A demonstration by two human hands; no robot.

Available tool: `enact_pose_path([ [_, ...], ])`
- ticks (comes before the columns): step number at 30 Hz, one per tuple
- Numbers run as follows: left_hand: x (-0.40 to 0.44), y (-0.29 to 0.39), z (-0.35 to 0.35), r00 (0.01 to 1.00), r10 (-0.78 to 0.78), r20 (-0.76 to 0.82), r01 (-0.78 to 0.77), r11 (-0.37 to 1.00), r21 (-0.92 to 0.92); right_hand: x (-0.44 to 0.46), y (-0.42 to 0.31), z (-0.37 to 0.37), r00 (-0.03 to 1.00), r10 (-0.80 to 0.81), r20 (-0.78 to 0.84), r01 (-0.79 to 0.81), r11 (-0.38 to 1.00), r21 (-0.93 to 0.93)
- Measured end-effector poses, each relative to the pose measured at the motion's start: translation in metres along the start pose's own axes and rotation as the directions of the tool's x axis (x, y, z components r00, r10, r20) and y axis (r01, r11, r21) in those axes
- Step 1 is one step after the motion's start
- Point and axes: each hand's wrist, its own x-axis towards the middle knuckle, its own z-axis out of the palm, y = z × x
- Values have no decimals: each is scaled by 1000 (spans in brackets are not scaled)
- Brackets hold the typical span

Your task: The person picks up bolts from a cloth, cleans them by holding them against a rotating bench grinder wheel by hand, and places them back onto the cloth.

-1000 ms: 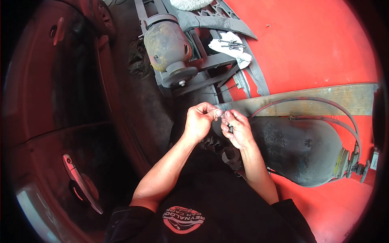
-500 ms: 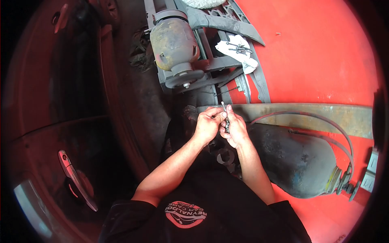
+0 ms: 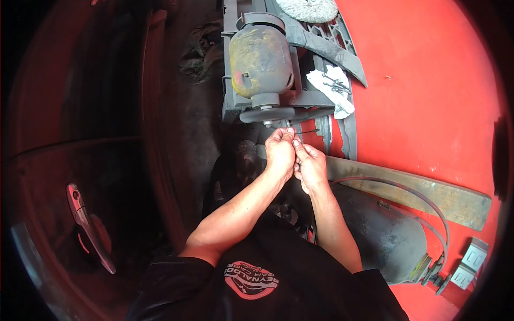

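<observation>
My left hand and my right hand are pressed together at the centre, fingers closed round a small metal piece whose tip shows above the fingertips. Most of the piece is hidden by the fingers. Just above my hands is the wheel of a worn yellow-grey bench grinder; a small gap seems to separate it from the piece. Right of the grinder, several dark bolts lie on a white cloth.
A dark car door stands at the left. A wooden plank, a grey gas cylinder and a hose are at the right, by a red surface. A round white pad lies at the top.
My hands have moved up towards the grinder wheel, holding the small metal piece. The view has turned, so the grinder appears further right and the cylinder lower.
</observation>
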Motion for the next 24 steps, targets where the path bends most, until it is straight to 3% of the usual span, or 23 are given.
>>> enact_pose_path([
  [17,0,-7,-6,988,134,74,-136,990,28,-4,4,7,999,-28,-32,29,999,45],
  [22,-8,-2,-3,992,101,79,-104,994,34,-6,5,-1,997,-70,-32,72,995,74],
  [24,-12,-2,-4,962,239,134,-254,961,106,-7,-1,-5,976,-185,-112,187,982,8],
])
